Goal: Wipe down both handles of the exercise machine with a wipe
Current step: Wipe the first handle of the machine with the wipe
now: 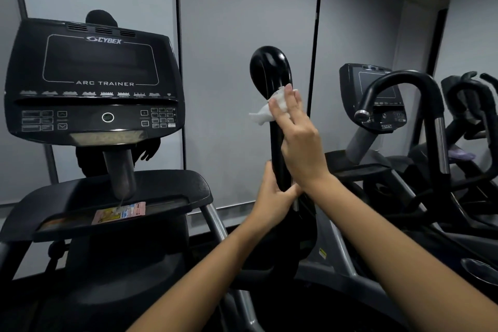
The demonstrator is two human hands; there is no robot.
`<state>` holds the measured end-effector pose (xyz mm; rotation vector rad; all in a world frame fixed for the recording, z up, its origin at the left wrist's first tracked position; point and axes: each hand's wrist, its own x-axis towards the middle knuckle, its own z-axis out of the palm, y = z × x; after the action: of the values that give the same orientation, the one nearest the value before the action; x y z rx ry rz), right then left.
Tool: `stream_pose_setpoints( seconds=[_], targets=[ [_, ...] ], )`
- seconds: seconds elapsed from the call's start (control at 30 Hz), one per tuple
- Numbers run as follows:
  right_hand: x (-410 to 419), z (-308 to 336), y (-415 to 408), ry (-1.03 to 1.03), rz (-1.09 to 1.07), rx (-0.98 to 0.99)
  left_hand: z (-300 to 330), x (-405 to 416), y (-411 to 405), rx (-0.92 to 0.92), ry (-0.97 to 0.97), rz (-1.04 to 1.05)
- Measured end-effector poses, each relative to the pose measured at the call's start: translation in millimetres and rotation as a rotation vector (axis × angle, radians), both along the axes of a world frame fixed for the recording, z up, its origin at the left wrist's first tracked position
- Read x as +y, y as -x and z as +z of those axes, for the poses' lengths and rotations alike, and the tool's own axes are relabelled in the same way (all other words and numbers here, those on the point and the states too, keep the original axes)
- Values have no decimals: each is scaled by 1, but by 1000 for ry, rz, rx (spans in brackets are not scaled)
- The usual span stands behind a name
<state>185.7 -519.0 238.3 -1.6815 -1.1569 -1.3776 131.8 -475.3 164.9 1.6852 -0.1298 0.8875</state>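
A single wide-angle head-worn camera looks forward and slightly down from close range, the black handle [270, 75] at frame centre within arm's reach, the console [94, 81] near left, a second machine [382, 100] farther right.

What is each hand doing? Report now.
Left hand: grips the black handle low down.
Right hand: fingers straight, pressing the white wipe against it.

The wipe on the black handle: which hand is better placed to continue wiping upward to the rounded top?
The right hand. It already presses the wipe against the handle, just below the rounded top. The left hand grips the handle lower down, apparently steadying it.
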Motion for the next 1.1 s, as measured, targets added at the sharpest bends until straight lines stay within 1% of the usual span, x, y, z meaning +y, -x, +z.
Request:
stream_pose_setpoints(
  seconds=[0.07,0.17,0.23,0.3,0.4,0.47,0.5,0.53,0.57,0.63,0.7,0.77,0.87,0.93,1.0,1.07,1.1],
  targets=[
    [-2,9,-11,17,-7,-95,-1,2,-2,-7,-6,-9],
    [-8,25,-25,73,40,-199,-2,2,-2,12,-7,-28],
    [-7,47,-27,62,57,-201,-3,3,-2,18,-22,-15],
    [-2,76,-22,55,76,-102,-4,4,0,31,-25,-9],
    [3,122,-15,87,127,124,-2,5,2,48,-38,-33],
    [3,135,-19,-34,169,242,0,7,2,64,-33,-40],
    [1,133,-18,-130,197,243,1,9,1,80,-24,-36],
    [-3,122,-12,-216,216,190,3,10,0,101,-19,-23],
    [-5,106,-7,-251,238,98,8,10,-1,113,-4,-4],
    [-10,65,-3,-159,233,-85,19,7,-3,92,64,20],
    [-12,41,-8,-36,151,-185,27,1,-5,34,142,28],
    [-12,44,-20,8,115,-230,28,-4,-8,-12,176,49],
    [-9,64,-25,-1,81,-304,24,-6,-12,-50,187,65],
    [-4,81,-22,3,61,-288,24,-6,-13,-64,195,64],
    [5,101,-21,39,12,-216,24,-6,-13,-56,194,73],
    [15,126,-26,89,-22,-77,24,-6,-12,-48,181,81],
    [19,137,-27,83,26,35,25,-6,-11,-47,171,77]
  ],
)
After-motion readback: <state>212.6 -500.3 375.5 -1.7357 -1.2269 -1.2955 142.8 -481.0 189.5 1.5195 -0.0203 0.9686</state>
